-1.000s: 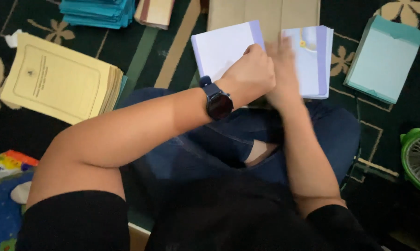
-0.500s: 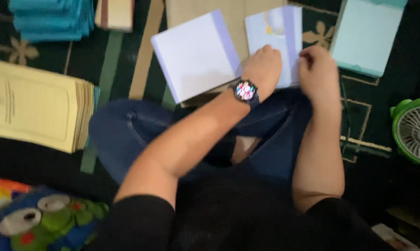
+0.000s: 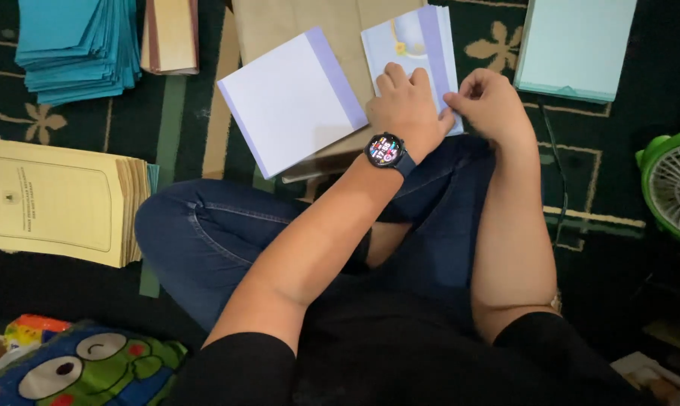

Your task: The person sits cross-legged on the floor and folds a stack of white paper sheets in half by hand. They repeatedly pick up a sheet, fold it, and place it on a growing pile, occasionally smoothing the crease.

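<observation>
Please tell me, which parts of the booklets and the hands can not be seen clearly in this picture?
- Head view: the lower part of the lilac booklet is covered by the left hand.
- Right hand: its fingertips curl under, so the grip is unclear.
- Blue pile and pale green pile: cut by the top edge.
- Fan: cut by the right edge.

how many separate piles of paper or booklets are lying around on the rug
6: teal stack top left, tan stack beside it, yellow stack at left, white booklet centre, illustrated booklet under both hands, pale green stack top right. Others may lie outside the frame.
</observation>
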